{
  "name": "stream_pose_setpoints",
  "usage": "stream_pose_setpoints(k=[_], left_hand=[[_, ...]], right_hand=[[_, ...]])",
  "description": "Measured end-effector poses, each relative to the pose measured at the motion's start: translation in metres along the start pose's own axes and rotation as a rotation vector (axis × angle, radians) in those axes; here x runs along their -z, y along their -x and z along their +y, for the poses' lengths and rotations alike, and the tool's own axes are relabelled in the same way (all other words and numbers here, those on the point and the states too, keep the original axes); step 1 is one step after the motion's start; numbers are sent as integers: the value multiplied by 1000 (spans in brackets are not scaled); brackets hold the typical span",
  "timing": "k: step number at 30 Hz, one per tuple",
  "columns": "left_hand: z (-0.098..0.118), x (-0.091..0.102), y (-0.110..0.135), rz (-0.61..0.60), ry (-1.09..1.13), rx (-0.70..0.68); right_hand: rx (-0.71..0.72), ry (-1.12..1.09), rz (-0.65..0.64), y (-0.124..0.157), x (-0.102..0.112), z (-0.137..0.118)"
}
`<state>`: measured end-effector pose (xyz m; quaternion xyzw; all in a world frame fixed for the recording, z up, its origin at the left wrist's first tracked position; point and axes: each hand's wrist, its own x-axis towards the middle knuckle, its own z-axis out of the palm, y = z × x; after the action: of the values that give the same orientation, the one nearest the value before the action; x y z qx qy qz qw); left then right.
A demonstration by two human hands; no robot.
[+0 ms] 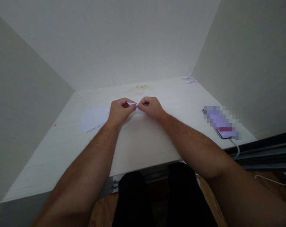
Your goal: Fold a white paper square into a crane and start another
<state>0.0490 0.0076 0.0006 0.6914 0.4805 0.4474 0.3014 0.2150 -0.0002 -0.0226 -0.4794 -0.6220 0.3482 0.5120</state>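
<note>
Between my two hands, over the middle of the desk, is a small white piece of paper (139, 110) that looks folded. My left hand (120, 110) pinches its left side between thumb and fingertips. On the other side, the thumb and index finger of my right hand (151, 106) pinch it close to the left fingertips. Much of the paper is hidden behind the fingers. Just left of my left hand lies a loose stack of white paper sheets (93, 118), partly covered by that hand.
A phone (220, 123), its screen blurred out, lies at the right with a white cable (237, 149) running over the desk's front edge. Small folded paper pieces (190, 78) sit in the far right corner. Pale walls enclose the white desk (143, 145) on three sides.
</note>
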Motion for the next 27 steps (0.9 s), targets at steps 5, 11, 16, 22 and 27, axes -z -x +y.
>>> stream_pose_setpoints(k=[5, 11, 16, 22, 27], left_hand=[[-1, 0, 0, 13, 19, -1], [-3, -2, 0, 35, 74, 46], [-10, -4, -2, 8, 257, 118], [-15, -7, -5, -27, 415, 182], [-14, -8, -4, -64, 450, 192]], right_hand=[[0, 24, -6, 1, 0, 0], [-4, 30, -9, 3, 1, -4], [14, 12, -29, 4, 1, -7], [19, 38, -27, 5, 1, -9], [28, 67, -3, 4, 0, -4]])
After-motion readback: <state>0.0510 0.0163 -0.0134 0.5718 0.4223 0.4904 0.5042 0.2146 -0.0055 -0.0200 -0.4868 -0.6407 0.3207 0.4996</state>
